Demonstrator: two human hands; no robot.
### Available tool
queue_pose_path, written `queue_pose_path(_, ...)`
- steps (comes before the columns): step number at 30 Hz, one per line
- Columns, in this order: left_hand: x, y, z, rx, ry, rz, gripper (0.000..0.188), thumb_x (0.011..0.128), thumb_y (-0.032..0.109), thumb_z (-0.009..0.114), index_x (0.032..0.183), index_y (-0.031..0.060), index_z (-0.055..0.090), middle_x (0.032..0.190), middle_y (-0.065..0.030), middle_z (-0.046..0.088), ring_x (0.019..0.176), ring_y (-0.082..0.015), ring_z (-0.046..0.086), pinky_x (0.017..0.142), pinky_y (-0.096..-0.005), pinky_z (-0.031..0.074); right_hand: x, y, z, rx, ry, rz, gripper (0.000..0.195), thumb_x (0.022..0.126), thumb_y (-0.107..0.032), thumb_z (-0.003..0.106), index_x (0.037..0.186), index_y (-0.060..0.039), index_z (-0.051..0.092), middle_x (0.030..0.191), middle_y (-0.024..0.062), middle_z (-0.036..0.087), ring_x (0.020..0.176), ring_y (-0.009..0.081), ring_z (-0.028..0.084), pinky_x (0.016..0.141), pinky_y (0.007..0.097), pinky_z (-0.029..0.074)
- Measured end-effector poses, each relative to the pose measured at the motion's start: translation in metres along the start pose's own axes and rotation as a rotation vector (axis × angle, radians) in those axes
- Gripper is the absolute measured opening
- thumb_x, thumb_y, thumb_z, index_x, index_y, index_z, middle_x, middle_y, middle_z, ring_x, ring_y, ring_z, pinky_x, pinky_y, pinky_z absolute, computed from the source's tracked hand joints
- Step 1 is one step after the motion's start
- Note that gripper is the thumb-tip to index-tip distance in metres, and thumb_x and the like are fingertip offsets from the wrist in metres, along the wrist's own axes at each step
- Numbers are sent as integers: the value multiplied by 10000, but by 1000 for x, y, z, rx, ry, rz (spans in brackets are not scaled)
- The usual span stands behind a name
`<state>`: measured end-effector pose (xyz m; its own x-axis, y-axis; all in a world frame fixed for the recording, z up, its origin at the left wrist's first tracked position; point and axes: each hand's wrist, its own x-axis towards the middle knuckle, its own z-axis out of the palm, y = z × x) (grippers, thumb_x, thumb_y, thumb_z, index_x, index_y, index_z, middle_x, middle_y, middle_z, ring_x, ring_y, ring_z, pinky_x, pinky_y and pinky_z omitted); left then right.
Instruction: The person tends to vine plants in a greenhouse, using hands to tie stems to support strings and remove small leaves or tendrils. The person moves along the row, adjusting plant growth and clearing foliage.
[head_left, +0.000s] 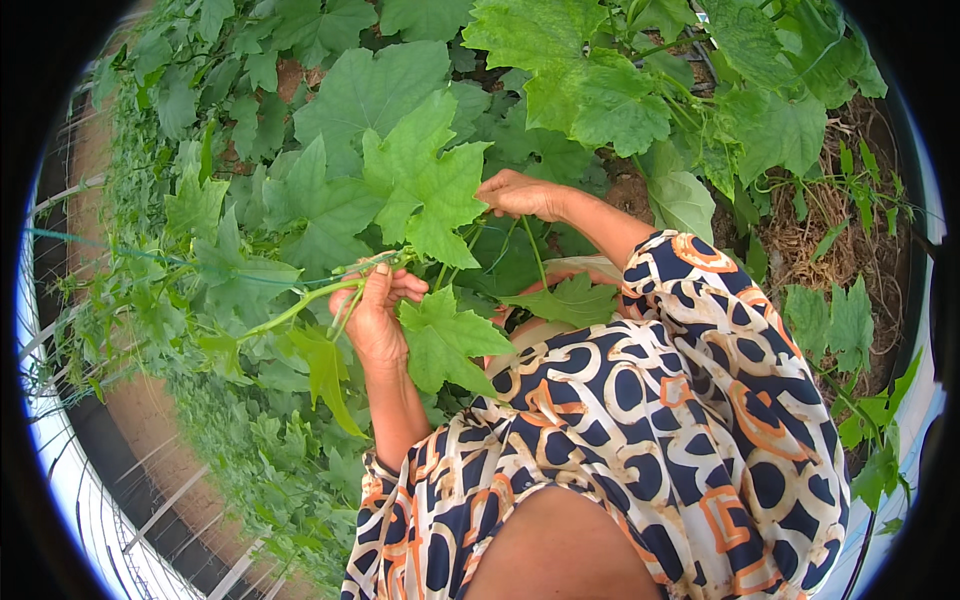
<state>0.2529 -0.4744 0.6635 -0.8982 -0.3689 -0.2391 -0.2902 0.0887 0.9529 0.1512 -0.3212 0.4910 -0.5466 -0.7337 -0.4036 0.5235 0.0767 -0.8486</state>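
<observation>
My left hand (379, 319) grips a pale green vine stem (304, 301) between thumb and fingers. Thin green twine (247, 277) runs in from the left and meets the stem at that hand. A broad lobed vine leaf (427, 184) stands between my hands, and a smaller lobed leaf (454, 341) hangs just right of my left wrist. Farther right, my right hand (521, 196) has its fingers curled together by the broad leaf's right edge. Its fingertips are partly hidden, so what they pinch does not show. Slender leaf stalks (534, 251) rise below it.
Dense climbing foliage (360, 97) fills the far side and the left. Large leaves (585, 75) overhang at upper right. Dry plant litter (844, 225) lies on soil at right. Beyond the left foliage are a bare soil strip (139, 405) and metal greenhouse framing (165, 510).
</observation>
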Motion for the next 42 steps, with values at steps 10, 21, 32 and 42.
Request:
queue_pose_path(10, 6, -8, -5, -52, 175, -9, 137, 764, 83, 563, 800, -49, 554, 640, -140, 576, 508, -216, 569, 461, -285, 441, -24, 15, 19, 90, 190, 48, 325, 756, -339, 585, 816, -20, 565, 661, 16, 496, 585, 108, 425, 512, 256, 352)
queue_pose_path(21, 0, -6, -1, -15, 82, 7, 116, 794, 57, 538, 810, -56, 552, 634, -137, 570, 490, -221, 576, 440, -281, 453, -10, 16, 13, -128, 113, -299, 230, 776, -208, 600, 931, -39, 606, 788, 24, 593, 708, 95, 504, 644, 260, 414)
queue_pose_path(32, 2, -16, -11, 18, 131, 4, 106, 779, 49, 543, 804, -54, 540, 643, -140, 571, 499, -229, 579, 457, -285, 458, -9, 20, 29, 96, 126, -164, 162, 808, -189, 565, 840, -41, 622, 601, -44, 487, 546, 56, 367, 488, 223, 320)
queue_pose_path(42, 6, -7, -6, -155, 224, -66, 130, 767, 59, 562, 800, -63, 532, 636, -139, 569, 495, -201, 561, 447, -271, 455, -28, 28, 16, 1250, -183, -200, 348, 838, -377, 509, 624, -108, 450, 675, -13, 403, 632, 119, 381, 651, 306, 350)
